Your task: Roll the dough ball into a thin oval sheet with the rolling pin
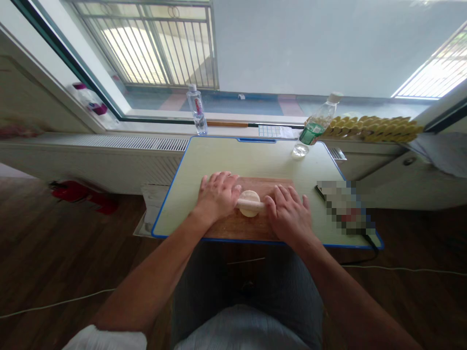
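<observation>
Left hand (218, 195) at 9 o'clock of your dough (250, 195), right hand (291, 213) at 3, likely keeping the pin (251, 203) level. Fingers look outstretched, undersides hidden tho.

My left hand (218, 195) and right hand (292, 211) rested on a rolling pin (251, 204), round dough (250, 194) sat under it, on a wooden board (237, 229).

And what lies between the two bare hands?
In the head view: a pale cylindrical rolling pin, lying across a flat round cream dough disc on the brown wooden board.
</observation>
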A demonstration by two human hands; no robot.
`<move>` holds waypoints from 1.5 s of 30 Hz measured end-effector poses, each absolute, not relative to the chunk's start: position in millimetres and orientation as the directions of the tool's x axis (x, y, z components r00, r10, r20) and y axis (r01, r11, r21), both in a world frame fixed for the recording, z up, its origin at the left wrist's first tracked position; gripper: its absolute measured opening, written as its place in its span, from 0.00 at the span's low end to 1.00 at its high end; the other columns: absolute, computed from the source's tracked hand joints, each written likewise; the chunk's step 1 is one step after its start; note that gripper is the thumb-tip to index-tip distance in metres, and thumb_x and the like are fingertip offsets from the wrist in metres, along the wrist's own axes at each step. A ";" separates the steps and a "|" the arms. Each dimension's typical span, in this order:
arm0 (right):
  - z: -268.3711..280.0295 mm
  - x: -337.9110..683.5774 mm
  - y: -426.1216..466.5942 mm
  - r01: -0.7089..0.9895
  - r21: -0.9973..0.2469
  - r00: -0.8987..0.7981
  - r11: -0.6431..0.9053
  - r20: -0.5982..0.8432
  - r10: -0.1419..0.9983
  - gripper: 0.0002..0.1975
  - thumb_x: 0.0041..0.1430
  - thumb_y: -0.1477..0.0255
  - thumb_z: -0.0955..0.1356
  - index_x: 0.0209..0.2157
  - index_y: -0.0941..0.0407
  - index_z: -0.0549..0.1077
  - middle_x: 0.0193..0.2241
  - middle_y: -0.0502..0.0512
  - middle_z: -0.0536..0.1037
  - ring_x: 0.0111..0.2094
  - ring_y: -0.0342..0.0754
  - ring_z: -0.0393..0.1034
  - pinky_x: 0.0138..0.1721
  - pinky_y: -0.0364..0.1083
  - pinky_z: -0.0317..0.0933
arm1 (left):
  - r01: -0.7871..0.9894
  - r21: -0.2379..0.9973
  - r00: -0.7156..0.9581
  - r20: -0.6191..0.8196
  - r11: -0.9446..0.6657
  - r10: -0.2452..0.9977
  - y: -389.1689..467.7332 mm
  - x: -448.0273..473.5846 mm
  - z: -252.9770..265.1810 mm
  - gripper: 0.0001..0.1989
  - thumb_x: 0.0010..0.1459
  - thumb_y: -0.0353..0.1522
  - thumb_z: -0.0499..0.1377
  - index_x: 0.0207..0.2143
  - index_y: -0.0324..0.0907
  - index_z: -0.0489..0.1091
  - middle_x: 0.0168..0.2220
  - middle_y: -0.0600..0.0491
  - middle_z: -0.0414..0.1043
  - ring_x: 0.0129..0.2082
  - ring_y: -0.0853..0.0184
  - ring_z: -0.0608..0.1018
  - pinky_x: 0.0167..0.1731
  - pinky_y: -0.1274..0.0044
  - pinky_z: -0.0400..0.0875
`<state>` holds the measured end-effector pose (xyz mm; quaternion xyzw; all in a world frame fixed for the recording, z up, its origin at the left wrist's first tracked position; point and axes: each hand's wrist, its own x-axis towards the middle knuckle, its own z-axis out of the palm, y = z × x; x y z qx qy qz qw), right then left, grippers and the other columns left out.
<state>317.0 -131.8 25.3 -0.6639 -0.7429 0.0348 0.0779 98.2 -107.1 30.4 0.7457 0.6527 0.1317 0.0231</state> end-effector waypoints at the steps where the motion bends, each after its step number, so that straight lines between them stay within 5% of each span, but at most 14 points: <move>1: 24.2 317.3 -136.8 0.982 -0.153 -0.101 0.111 0.075 0.992 0.33 0.79 0.59 0.52 0.71 0.60 0.68 0.73 0.63 0.67 0.75 0.63 0.54 0.74 0.70 0.46 | 0.969 0.196 0.120 0.171 -0.153 0.978 -110.9 98.8 30.7 0.25 0.76 0.44 0.50 0.67 0.50 0.73 0.71 0.47 0.70 0.69 0.52 0.70 0.71 0.52 0.59; 12: 36.2 313.3 -59.4 0.991 -0.128 -0.044 0.044 0.000 0.999 0.38 0.76 0.54 0.55 0.77 0.61 0.59 0.77 0.63 0.60 0.77 0.65 0.49 0.74 0.71 0.47 | 0.970 0.227 0.095 -0.049 -0.081 0.994 -51.1 97.7 32.8 0.28 0.76 0.44 0.46 0.71 0.48 0.68 0.75 0.45 0.64 0.72 0.50 0.67 0.71 0.50 0.60; 22: 24.3 319.3 -138.7 0.992 -0.078 -0.094 0.100 0.076 0.993 0.33 0.79 0.60 0.51 0.72 0.60 0.67 0.74 0.62 0.65 0.76 0.62 0.52 0.75 0.68 0.46 | 0.968 0.164 0.164 0.146 -0.187 0.976 -116.2 102.6 30.8 0.27 0.77 0.47 0.47 0.70 0.52 0.70 0.73 0.49 0.67 0.72 0.51 0.66 0.74 0.51 0.54; 31: 41.0 314.7 -70.1 0.996 -0.062 -0.065 0.062 -0.048 0.997 0.36 0.75 0.60 0.53 0.76 0.64 0.60 0.77 0.63 0.60 0.77 0.65 0.50 0.73 0.70 0.50 | 0.968 0.209 0.144 -0.008 -0.139 0.990 -56.3 102.0 30.2 0.29 0.77 0.47 0.44 0.73 0.51 0.66 0.77 0.46 0.59 0.75 0.50 0.62 0.72 0.47 0.56; 38: 33.3 321.7 -133.4 0.987 -0.046 -0.151 0.151 0.005 0.988 0.34 0.78 0.62 0.50 0.73 0.59 0.67 0.75 0.59 0.64 0.77 0.62 0.52 0.74 0.69 0.48 | 0.961 0.163 0.203 0.137 -0.224 0.970 -115.8 102.1 26.5 0.29 0.78 0.48 0.45 0.71 0.51 0.68 0.74 0.48 0.65 0.73 0.52 0.65 0.74 0.52 0.52; 45: 35.7 317.0 -63.4 0.991 -0.065 -0.119 0.117 -0.041 0.992 0.36 0.72 0.63 0.54 0.76 0.62 0.60 0.77 0.61 0.58 0.77 0.65 0.50 0.73 0.72 0.49 | 0.964 0.209 0.173 -0.023 -0.165 0.985 -53.5 102.9 31.6 0.30 0.77 0.48 0.45 0.75 0.51 0.63 0.78 0.47 0.56 0.77 0.50 0.59 0.73 0.47 0.53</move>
